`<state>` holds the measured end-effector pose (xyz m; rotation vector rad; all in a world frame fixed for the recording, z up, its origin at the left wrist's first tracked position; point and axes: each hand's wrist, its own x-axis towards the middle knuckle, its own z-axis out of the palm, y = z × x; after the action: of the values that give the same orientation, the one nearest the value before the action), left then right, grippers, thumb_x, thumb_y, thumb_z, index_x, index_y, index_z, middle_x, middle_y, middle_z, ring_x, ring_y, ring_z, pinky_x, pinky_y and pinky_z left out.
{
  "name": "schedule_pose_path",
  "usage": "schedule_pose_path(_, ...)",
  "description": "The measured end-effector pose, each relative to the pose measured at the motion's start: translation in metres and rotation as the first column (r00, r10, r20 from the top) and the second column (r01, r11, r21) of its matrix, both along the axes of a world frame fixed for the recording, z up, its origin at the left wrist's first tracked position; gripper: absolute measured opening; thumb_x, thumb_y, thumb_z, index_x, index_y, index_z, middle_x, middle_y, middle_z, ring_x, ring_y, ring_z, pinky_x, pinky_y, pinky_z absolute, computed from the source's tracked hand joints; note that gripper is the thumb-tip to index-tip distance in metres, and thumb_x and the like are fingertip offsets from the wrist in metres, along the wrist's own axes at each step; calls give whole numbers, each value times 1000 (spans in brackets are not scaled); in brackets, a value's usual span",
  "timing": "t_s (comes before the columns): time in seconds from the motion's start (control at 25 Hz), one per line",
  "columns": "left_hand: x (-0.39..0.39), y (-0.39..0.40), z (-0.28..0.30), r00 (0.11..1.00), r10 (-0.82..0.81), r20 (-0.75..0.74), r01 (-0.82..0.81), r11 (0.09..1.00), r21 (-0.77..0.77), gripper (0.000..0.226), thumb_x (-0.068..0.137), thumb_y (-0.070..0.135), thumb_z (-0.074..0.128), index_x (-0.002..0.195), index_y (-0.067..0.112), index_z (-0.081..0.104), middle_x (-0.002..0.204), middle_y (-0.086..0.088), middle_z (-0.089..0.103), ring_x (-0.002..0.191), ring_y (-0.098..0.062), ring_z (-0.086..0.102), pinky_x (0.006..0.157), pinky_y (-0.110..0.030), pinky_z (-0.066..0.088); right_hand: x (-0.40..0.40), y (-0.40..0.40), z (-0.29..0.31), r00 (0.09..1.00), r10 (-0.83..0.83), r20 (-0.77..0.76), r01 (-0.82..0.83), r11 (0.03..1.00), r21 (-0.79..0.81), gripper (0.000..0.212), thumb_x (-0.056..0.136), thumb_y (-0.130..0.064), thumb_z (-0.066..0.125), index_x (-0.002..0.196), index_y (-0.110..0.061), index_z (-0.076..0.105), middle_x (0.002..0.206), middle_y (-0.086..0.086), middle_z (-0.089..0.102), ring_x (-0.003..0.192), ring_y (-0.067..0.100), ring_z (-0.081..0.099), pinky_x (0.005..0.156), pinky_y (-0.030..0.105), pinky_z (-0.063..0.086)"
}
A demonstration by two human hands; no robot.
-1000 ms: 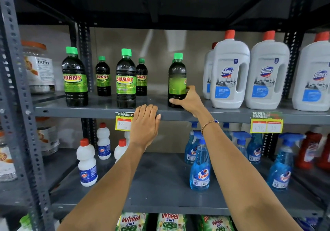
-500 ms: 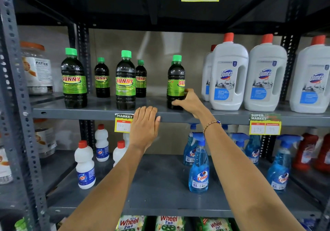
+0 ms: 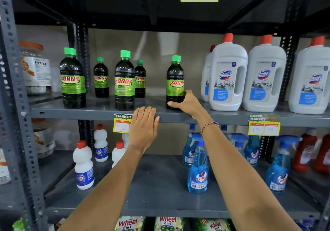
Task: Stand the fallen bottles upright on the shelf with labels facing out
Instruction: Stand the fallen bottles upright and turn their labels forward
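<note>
Right hand (image 3: pixel 186 103) grips the base of an upright Sunny bottle (image 3: pixel 175 82) on the shelf (image 3: pixel 100 110); left hand (image 3: pixel 143 126) rests flat, fingers extended, on the shelf's front edge, left of that bottle.

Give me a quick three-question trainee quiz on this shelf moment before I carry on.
1. True or false: the right hand grips the base of the rightmost dark green-capped SUNNY bottle.
2. Where does the left hand rest: A) on a white red-capped Domex jug, B) on the front edge of the grey metal shelf, C) on a blue spray bottle?
3. Fill in: all the SUNNY bottles in view stand ____.

Key: 1 true; 2 B; 3 upright.
</note>
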<state>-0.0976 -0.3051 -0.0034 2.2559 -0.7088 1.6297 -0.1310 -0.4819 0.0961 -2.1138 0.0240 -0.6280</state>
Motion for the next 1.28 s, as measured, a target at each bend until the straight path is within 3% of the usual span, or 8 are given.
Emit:
schedule_pose_path(0.36,0,0,0,1000,4,-14,-4,1000,6,36,99,29,35,116,7,57,115,-10,62,109,-30,54,103,-41,36,0,4,-1,998,-57,6,57,998,-14,85,67,-36,84,127,-7,32,126,6,53,115,21,53,95,34,46)
schedule_pose_path(0.56,-3,0,3,999,-15,-46,15,1000,2,39,100,31,30,114,7,58,117,-10,61,108,-31,55,102,-41,36,-10,-4,5,994,70,-84,-62,994,95,93,76,-25,79,142,-3,19,143,11,41,129,23,44,102,31,40)
schedule_pose_path(0.76,-22,-23,37,962,-198,-190,129,938,-321,49,100,37,34,136,5,43,149,-11,39,133,-23,42,104,-35,38,-21,-31,6,1000,-23,5,22,992,122,52,91,-10,61,139,-3,42,140,12,51,127,22,49,94,25,40)
schedule_pose_path(0.84,-25,-34,67,855,-434,-284,273,842,-464,60,99,36,43,147,5,26,156,-9,26,140,-21,32,109,-36,34,-22,-34,7,999,-46,6,45,993,108,50,91,-11,61,138,-2,44,140,13,52,128,23,50,94,28,41)
schedule_pose_path(0.92,-20,-40,97,599,-676,-429,322,694,-644,82,93,29,58,151,4,6,159,-9,12,145,-22,17,117,-37,22,-22,-29,11,1000,3,-18,-1,995,101,56,90,-11,63,140,1,40,143,14,49,131,24,48,95,27,39)
schedule_pose_path(1.04,-7,-42,111,258,-691,-675,266,722,-638,75,87,22,67,147,7,24,143,-3,40,135,-22,36,107,-33,34,-20,-17,15,995,87,-50,-84,994,77,51,89,-8,63,136,3,45,139,18,53,121,21,53,96,27,41)
schedule_pose_path(1.12,2,-44,108,303,-662,-686,273,750,-603,56,86,17,69,135,10,44,132,-5,56,124,-22,51,102,-35,41,-17,-12,13,996,88,-29,-86,994,73,44,88,-6,64,130,1,53,130,18,60,109,18,58,95,28,45)
schedule_pose_path(1.28,1,-40,105,314,-729,-608,303,684,-664,55,84,10,70,134,8,46,132,-9,57,123,-21,52,105,-35,41,-16,-13,10,997,74,6,-74,992,103,44,85,-6,67,127,0,54,126,13,63,109,19,59,99,32,47)
